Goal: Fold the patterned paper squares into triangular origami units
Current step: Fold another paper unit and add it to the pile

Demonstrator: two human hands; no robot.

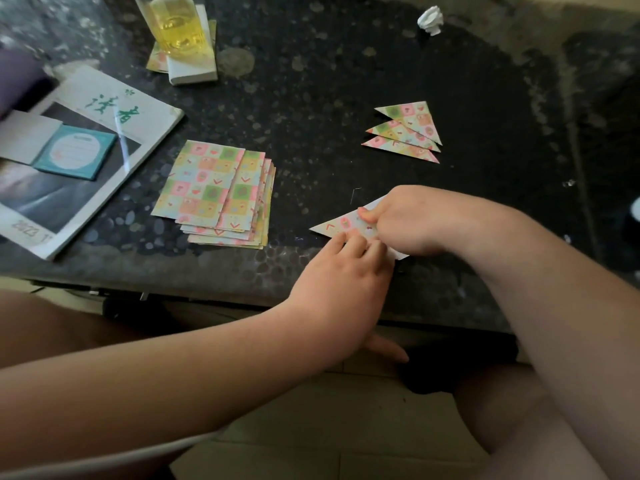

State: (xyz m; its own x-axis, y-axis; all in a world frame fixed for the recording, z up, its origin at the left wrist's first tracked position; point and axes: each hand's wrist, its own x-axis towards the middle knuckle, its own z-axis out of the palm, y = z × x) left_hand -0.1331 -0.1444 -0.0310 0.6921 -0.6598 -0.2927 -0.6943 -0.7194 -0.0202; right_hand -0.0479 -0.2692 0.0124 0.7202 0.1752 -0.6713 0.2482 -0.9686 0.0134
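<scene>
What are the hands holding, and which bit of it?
The right hand pinches the paper triangle near its right end; the left hand only presses its near edge with straight fingers.

I count three folded pastel-checked paper triangles point(405, 133), fourth triangle point(337, 226) nearer me, one stack unfolded patterned squares point(214, 192), one crumpled white paper ball point(430, 19).

Magazine point(104, 109), teal notepad point(74, 155), glass point(176, 26) — crumpled paper point(430, 19)
</scene>
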